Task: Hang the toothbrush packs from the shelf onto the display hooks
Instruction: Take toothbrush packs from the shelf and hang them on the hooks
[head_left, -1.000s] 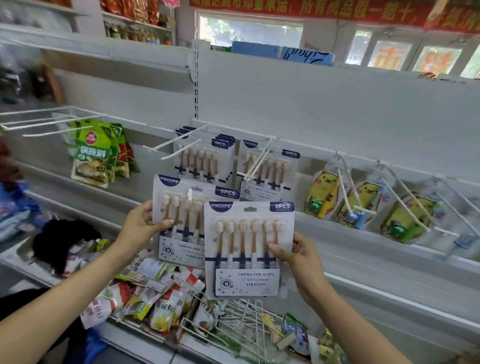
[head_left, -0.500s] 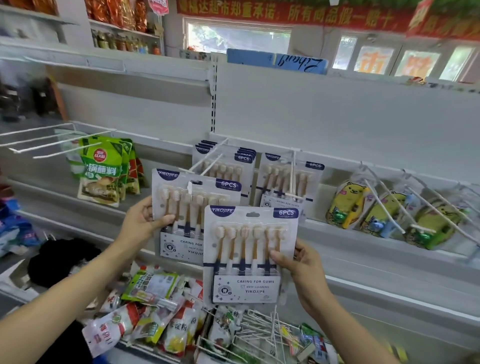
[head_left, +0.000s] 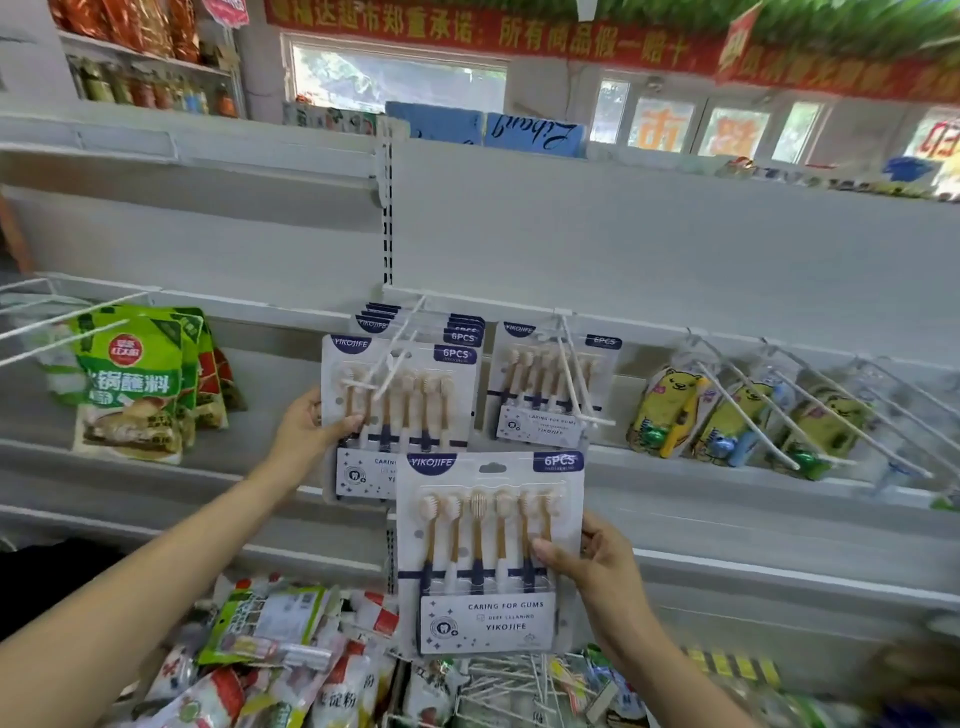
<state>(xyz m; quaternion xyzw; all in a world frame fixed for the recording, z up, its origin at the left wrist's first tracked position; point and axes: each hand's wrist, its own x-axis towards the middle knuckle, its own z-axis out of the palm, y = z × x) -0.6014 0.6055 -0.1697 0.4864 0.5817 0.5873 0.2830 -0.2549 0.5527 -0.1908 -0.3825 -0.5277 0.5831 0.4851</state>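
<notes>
Gripping a toothbrush pack (head_left: 400, 410) by its left edge, the left hand (head_left: 306, 428) holds it up against the white double-prong hook (head_left: 387, 358) at the middle of the hanging rail (head_left: 649, 325). The prong tips lie across the front of the pack's upper part; whether the hanging slot is on the prongs cannot be told. Behind it, several more identical packs (head_left: 467, 327) hang stacked on the same hook, only their top edges showing.

Lower and nearer the camera, the right hand (head_left: 597, 566) grasps a second toothbrush pack (head_left: 485, 551) by its right edge, thumb pressed on the front over the brush handles, fingers behind. This pack is upright, clear of any hook, and its top left corner overlaps the bottom of the first pack.

Just to the right on the rail, another hook (head_left: 576, 374) carries one more hung pack (head_left: 550, 384). Further right along the rail hang yellow bear-shaped children's toothbrush packs (head_left: 670, 410). Toward the left end of the shelving hang green sauce sachets (head_left: 130, 384). On the bottom shelf lie loose snack packets (head_left: 270, 623) and a heap of spare white hooks (head_left: 519, 686).
</notes>
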